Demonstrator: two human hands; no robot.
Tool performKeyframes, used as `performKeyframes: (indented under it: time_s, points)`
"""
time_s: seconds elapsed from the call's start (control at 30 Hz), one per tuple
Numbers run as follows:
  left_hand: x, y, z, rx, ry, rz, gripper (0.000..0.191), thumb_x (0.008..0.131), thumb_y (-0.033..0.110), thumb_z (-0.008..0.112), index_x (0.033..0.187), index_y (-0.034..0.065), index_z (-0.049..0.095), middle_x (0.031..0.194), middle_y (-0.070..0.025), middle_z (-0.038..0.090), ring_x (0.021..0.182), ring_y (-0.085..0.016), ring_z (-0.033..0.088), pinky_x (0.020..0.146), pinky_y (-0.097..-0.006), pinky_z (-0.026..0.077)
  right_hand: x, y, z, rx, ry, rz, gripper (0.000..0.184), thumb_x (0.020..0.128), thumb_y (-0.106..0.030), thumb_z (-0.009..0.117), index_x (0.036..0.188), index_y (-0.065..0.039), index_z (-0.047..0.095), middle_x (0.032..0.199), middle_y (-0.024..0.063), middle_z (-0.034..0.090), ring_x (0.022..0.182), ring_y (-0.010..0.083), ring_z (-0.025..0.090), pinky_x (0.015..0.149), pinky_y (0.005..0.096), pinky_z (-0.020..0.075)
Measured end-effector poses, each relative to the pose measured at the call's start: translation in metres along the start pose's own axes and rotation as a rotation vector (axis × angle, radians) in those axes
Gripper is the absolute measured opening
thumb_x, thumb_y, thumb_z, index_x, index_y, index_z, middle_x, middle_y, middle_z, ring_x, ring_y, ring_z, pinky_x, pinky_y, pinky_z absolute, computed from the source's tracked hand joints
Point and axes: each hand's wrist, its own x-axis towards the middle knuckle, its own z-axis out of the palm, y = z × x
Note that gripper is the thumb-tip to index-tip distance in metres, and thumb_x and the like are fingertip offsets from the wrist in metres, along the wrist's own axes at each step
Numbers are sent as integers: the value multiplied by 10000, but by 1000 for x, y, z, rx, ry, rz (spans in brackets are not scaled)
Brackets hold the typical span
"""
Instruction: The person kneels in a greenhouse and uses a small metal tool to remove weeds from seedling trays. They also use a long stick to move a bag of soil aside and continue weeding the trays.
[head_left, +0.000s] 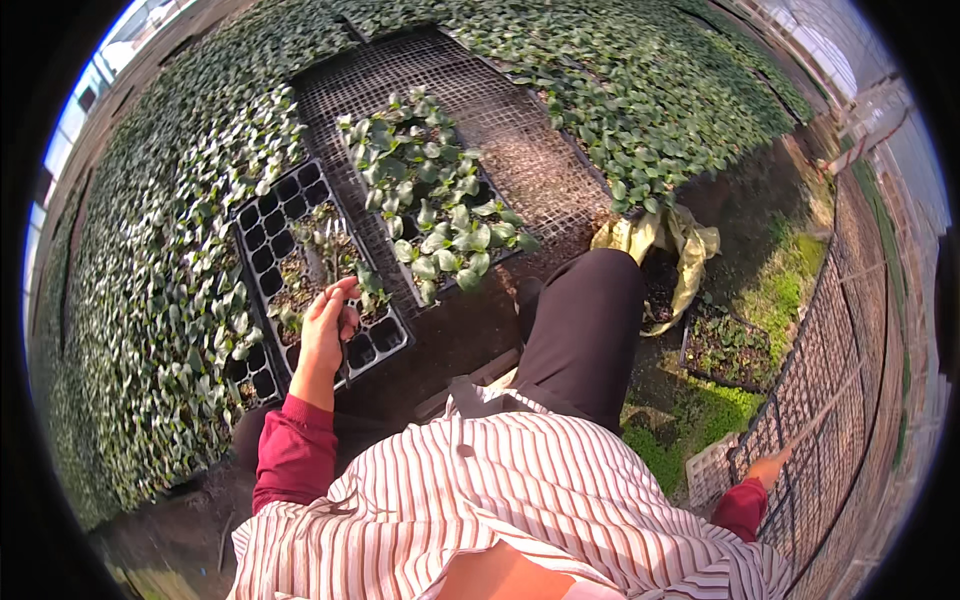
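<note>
My left hand (324, 322) is over a black plastic seedling tray (362, 352) at the left centre. Its fingers are bent around a thin dark stick-like thing (343, 356), whose kind I cannot tell. A small leafy seedling (369, 289) stands beside the fingertips. Many cells of this tray hold no plant; its middle has soil and sparse, spindly growth. A second tray of leafy green seedlings (442, 240) lies just right of it. My right hand (766, 469) is out at the far right, by dark netting; a thin, pale stick-like shape extends from it, and its grip is unclear.
Dense seedlings (150, 262) spread at left, with more (637, 112) at upper right. A mesh bench top (517, 142) lies between them. Right of my knee are a crumpled yellow sheet (686, 255) and a small plant tray (727, 345). Dark netting (825, 405) borders the right side.
</note>
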Motion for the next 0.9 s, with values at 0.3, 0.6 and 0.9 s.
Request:
performKeyframes:
  time_s: [0.3,0.6,0.9]
  points:
    - [-14,-5,12,-135,16,-62,299,875,52,363,1150,2,470,925,-57,541,682,-119,581,484,-187,395,117,3,93,-440,-93,6,377,875,-166,402,1248,-113,416,922,164,589,782,272,578,640,402,443]
    - [-4,46,45,-503,-86,47,332,871,50,371,1196,12,425,1102,-117,517,980,-228,560,743,-290,490,-89,-414,-105,902,-462,-1136,333,905,-175,424,1217,-65,455,995,60,568,790,109,520,706,246,418]
    - [-3,62,17,-825,130,220,361,852,21,381,1211,28,421,1200,-111,467,1115,-228,470,871,-323,420,-403,-543,-116,1242,-1025,-2214,509,683,10,640,1165,-34,483,952,115,573,784,218,578,626,285,474]
